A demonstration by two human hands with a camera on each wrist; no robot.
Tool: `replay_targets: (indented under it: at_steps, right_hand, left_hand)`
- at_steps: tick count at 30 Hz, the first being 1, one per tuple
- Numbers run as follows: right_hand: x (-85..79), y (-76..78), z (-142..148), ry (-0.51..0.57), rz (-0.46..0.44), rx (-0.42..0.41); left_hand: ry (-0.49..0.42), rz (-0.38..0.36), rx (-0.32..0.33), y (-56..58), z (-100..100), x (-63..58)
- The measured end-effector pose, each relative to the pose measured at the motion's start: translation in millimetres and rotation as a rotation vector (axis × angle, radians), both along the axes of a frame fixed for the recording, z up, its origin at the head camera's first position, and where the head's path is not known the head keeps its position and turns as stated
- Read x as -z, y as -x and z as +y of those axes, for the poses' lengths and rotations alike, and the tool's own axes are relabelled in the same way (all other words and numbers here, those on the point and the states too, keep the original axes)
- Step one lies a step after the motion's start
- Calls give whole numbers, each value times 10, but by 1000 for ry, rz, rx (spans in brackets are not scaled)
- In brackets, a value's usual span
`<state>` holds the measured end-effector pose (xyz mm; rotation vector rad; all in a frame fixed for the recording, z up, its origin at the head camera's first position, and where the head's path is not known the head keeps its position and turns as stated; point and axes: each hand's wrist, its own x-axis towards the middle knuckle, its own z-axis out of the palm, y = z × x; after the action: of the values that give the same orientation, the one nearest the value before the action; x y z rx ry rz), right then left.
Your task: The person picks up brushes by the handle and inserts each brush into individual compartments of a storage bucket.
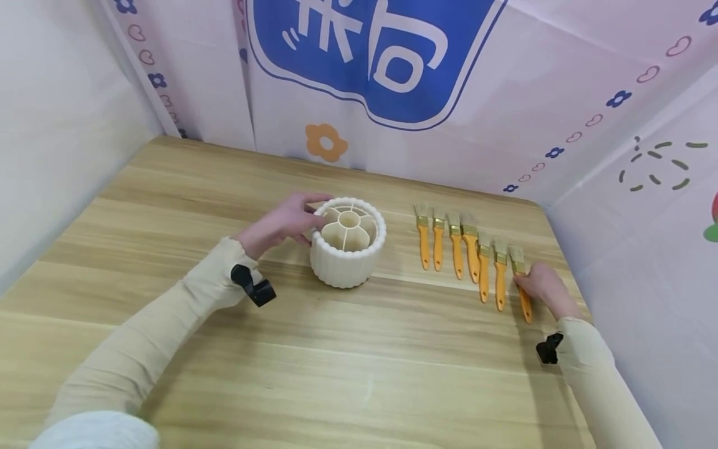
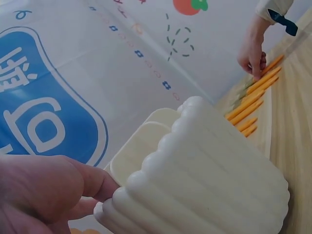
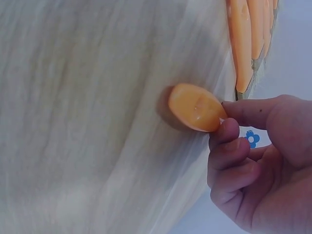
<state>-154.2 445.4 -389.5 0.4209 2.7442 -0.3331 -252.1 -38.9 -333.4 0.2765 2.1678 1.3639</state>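
A white ribbed round holder (image 1: pixel 343 268) with petal-like compartments stands upright on the wooden table. My left hand (image 1: pixel 288 219) grips its left rim, thumb and fingers on either side of the wall, as the left wrist view also shows. At the right end of a row of paintbrushes, my right hand (image 1: pixel 543 284) pinches the upper handle of the rightmost paintbrush (image 1: pixel 525 305) between thumb and fingers. In the right wrist view the orange handle end (image 3: pixel 195 107) points toward the camera, close over the table. Its bristles lie toward the back wall.
Several more orange-handled paintbrushes (image 1: pixel 457 252) lie side by side between the holder and my right hand, bristles away from me. The table (image 1: pixel 314 374) meets a printed cloth wall (image 1: pixel 196 75) at the back and a white one (image 1: pixel 662 249) at the right.
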Motion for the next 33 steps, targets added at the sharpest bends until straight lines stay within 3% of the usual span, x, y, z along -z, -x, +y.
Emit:
replay_targets:
  at_steps: [12, 18, 33]
  right_hand:
    - [-15, -7, 47, 35, -26, 53]
    - [-159, -12, 46, 36, -8, 33]
    - [-497, -45, -155, 220, 117, 62]
  left_hand:
    - [-9, 21, -11, -32, -4, 65]
    - [-10, 37, -15, -35, -21, 64]
    - [-29, 59, -9, -53, -43, 68]
